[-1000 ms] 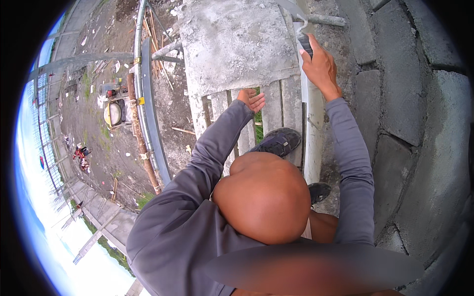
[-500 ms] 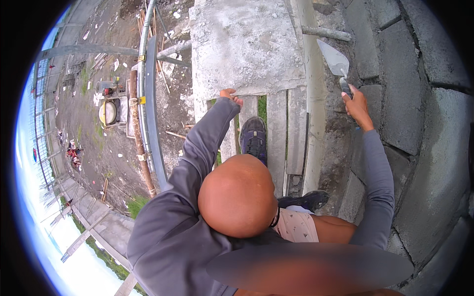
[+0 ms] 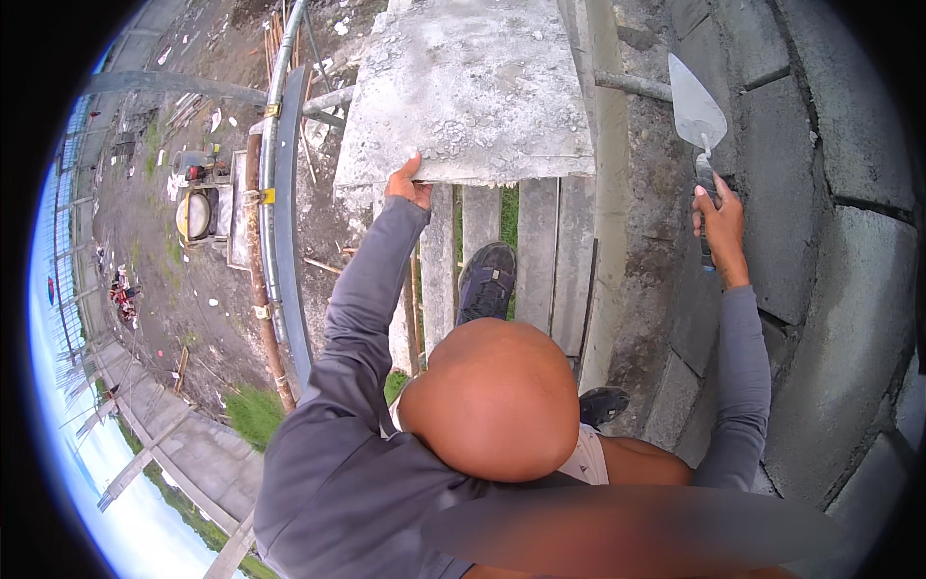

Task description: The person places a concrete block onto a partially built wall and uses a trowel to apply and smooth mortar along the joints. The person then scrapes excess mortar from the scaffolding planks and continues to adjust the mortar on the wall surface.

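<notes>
A flat board (image 3: 473, 87), crusted with pale dried mortar, lies across the planks in front of me. My left hand (image 3: 410, 181) grips its near edge close to the left corner, thumb on top and fingers curled underneath. My right hand (image 3: 721, 230) is closed round the handle of a pointed masonry trowel (image 3: 696, 108), held over the block wall side. The trowel's metal blade points away from me and carries only a thin grey film, as far as I can see.
Narrow planks (image 3: 537, 261) with gaps between them form the platform under my shoe (image 3: 485, 280). A concrete block wall (image 3: 772, 193) rises along the right. Scaffold pipes (image 3: 277, 183) run along the left, above muddy ground with a small machine (image 3: 201, 214).
My left hand has shifted left along the board's near edge, its thumb now on top. The board's near left corner has swung left. My right hand has carried the trowel rightward.
</notes>
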Available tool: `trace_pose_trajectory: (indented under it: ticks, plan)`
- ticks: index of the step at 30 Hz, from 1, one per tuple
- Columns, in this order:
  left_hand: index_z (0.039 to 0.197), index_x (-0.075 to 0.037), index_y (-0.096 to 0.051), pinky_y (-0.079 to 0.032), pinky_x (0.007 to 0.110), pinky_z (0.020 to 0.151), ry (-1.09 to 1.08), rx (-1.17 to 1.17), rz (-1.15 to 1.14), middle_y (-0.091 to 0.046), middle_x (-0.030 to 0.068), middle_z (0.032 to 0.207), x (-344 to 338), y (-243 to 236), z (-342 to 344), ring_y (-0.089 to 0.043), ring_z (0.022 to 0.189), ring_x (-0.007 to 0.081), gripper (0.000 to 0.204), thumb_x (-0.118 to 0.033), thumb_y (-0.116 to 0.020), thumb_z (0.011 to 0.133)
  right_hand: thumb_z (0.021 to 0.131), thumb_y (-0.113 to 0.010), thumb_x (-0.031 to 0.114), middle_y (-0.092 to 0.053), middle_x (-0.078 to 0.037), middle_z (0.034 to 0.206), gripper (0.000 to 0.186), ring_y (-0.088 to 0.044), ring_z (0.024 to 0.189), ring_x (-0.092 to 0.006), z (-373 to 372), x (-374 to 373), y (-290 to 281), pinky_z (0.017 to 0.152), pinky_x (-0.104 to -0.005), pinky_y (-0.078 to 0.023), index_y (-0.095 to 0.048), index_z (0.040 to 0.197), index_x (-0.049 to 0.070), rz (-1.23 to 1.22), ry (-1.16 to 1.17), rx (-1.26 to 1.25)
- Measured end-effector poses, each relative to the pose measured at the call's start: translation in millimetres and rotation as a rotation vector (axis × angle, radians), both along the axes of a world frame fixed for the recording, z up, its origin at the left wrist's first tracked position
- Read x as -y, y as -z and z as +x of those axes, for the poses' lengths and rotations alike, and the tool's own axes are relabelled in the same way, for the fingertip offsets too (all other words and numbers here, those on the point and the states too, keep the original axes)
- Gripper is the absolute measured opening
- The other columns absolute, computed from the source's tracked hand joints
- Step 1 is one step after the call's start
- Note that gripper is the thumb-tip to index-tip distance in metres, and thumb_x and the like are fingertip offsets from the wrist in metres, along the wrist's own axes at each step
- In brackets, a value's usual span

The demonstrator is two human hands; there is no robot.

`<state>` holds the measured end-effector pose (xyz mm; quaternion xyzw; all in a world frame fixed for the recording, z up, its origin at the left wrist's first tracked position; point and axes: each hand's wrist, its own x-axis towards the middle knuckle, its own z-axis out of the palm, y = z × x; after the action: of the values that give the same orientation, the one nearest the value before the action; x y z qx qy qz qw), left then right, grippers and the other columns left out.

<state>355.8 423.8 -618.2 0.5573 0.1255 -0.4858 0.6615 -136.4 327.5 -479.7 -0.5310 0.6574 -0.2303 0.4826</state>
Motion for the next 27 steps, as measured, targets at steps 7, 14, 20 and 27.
trace_pose_trajectory:
  ticks: [7, 14, 20, 27]
  plan:
    - [0.101, 0.009, -0.064, -0.060, 0.035, 0.070, 0.257, 0.402, -0.116, -0.067, 0.0184, 0.098, 135, -193, 97, -0.068, 0.078, 0.0281, 0.017, 0.000, -0.067, 0.087, 0.097, -0.060, 0.017, -0.057, 0.000, 0.076, 0.051, -0.049, 0.054, -0.0065, 6, -30, -2, 0.045, -0.0243, -0.041, -0.047, 0.144, 0.003, -0.013, 0.005, 0.120]
    - [0.096, -0.002, -0.073, -0.055, 0.031, 0.070, 0.444, 1.182, -0.328, -0.073, 0.0073, 0.086, 218, -302, -5, -0.067, 0.072, 0.0178, 0.020, -0.008, -0.072, 0.076, 0.097, -0.061, 0.019, -0.057, -0.001, 0.076, 0.052, -0.050, 0.055, -0.0067, 7, -37, 3, 0.046, -0.0249, -0.041, -0.047, 0.145, 0.003, -0.043, 0.051, 0.181]
    - [0.118, -0.002, -0.069, -0.053, 0.028, 0.076, 0.851, 1.352, -0.423, -0.073, 0.0075, 0.097, 163, -279, -51, -0.065, 0.082, 0.0126, 0.044, 0.002, -0.072, 0.074, 0.098, -0.061, 0.018, -0.056, -0.002, 0.078, 0.050, -0.051, 0.056, -0.0078, -2, -42, 8, 0.046, -0.0255, -0.041, -0.048, 0.143, 0.001, -0.026, 0.095, 0.269]
    - [0.129, 0.001, -0.063, -0.052, 0.027, 0.084, 0.830, 1.352, -0.604, -0.072, 0.0063, 0.110, 163, -267, -40, -0.065, 0.093, 0.0123, 0.058, 0.005, -0.074, 0.072, 0.096, -0.061, 0.015, -0.056, -0.001, 0.080, 0.050, -0.052, 0.058, -0.0081, -5, -40, 6, 0.047, -0.0252, -0.043, -0.047, 0.141, -0.002, 0.017, 0.116, 0.287]
